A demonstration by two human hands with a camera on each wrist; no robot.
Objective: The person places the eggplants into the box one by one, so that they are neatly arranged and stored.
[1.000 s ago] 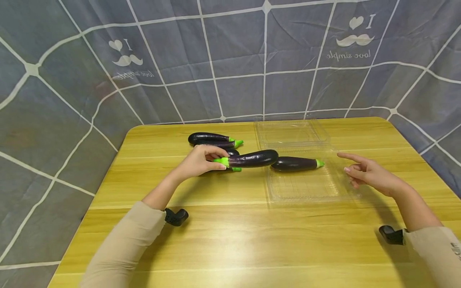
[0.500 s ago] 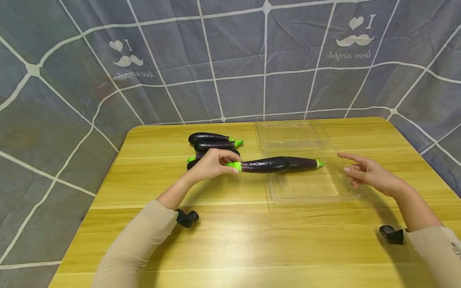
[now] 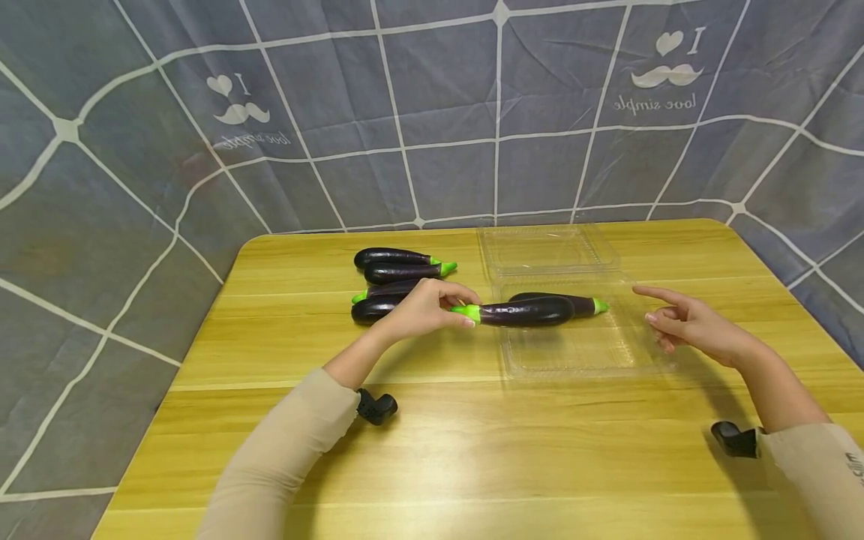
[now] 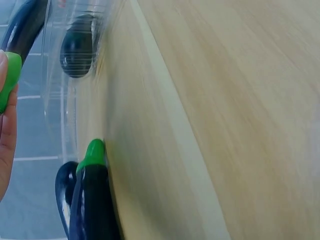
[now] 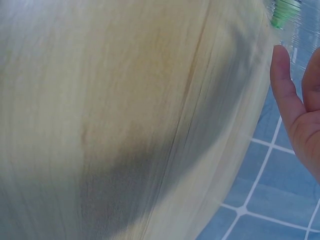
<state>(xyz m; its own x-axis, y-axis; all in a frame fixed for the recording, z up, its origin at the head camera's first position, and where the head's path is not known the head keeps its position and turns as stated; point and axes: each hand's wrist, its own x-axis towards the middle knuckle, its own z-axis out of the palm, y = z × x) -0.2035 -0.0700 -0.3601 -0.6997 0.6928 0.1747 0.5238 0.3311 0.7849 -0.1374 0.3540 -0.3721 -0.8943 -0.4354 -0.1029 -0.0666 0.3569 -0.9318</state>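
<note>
My left hand point(image 3: 428, 311) pinches the green stem of a dark eggplant point(image 3: 529, 313). The eggplant points right, over the near part of a clear plastic clamshell box point(image 3: 587, 373), and overlaps a second eggplant point(image 3: 586, 305) lying inside it. That second one has its green stem to the right. In the left wrist view, fingers point(image 4: 7, 145) hold the green stem point(image 4: 12, 75) at the left edge. Beside the box's right side, my right hand point(image 3: 698, 330) holds nothing, its index finger extended and the other fingers loosely bent.
Left of the box, several eggplants point(image 3: 401, 272) lie in a group, partly behind my left hand. The box's raised lid point(image 3: 550, 251) lies toward the back of the wooden table point(image 3: 472, 450). A grey checked curtain point(image 3: 445, 112) hangs behind the table.
My left hand has carried the eggplant rightward and slightly nearer, from beside the box to over it. More of the eggplant group shows behind it. My right hand has stayed still.
</note>
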